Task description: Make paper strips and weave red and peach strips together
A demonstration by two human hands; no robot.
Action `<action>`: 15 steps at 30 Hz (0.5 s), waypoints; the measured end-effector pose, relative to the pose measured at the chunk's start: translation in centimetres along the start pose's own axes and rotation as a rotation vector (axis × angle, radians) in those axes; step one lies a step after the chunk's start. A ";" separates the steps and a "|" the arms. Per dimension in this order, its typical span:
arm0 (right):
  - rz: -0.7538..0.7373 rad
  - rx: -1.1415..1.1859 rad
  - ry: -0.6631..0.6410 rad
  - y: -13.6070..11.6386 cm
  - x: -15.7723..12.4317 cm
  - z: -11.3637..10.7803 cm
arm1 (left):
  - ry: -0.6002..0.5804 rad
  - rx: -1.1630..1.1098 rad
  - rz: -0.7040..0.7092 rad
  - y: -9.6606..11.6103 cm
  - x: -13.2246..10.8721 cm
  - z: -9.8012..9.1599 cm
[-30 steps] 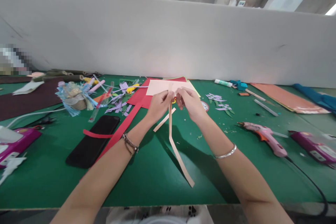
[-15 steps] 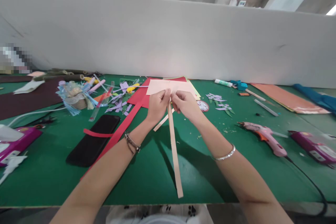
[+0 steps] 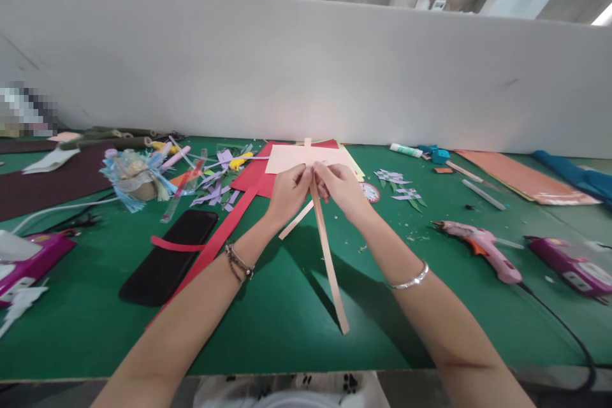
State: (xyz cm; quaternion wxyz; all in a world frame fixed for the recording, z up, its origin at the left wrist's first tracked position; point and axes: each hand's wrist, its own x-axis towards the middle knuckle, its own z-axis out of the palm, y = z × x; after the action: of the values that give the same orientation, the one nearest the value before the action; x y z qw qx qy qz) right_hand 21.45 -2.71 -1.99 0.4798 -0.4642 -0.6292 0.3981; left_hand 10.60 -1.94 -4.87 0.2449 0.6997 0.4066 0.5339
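Note:
Close together above the middle of the table, my left hand (image 3: 291, 194) and my right hand (image 3: 342, 190) both pinch a long pale peach paper strip (image 3: 329, 261). Its long end hangs down toward me, slanting to the right; a short end pokes up beyond the fingertips. The part between my fingers is hidden. Another peach strip (image 3: 295, 222) lies on the table below my hands. Behind them, a peach paper sheet (image 3: 306, 156) rests on red paper (image 3: 248, 180).
A pink glue gun (image 3: 480, 245) lies right, beside a purple power strip (image 3: 571, 264). Left are a black phone (image 3: 169, 258), a long red strip (image 3: 222, 236), purple scraps (image 3: 217, 194) and a blue-fringed bundle (image 3: 136, 178). A white partition (image 3: 306, 70) closes the back.
The strip's hanging end has swung to the right and up a little. Its short upper end now shows above my fingers. My hands stay nearly in place.

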 end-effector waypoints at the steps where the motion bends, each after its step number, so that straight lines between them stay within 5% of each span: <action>1: -0.001 -0.014 -0.019 0.0 -0.1 0.1 | 0.023 0.007 0.003 0.0 0.0 0.0; 15: -0.003 0.017 -0.007 0.1 -0.5 0.5 | 0.137 -0.053 -0.038 0.2 -0.1 0.3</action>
State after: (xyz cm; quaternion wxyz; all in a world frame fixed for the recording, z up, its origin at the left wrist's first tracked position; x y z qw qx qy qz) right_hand 21.01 -3.15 -2.31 0.4819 -0.4579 -0.6283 0.4042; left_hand 10.89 -2.11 -4.83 0.2451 0.6471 0.4212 0.5863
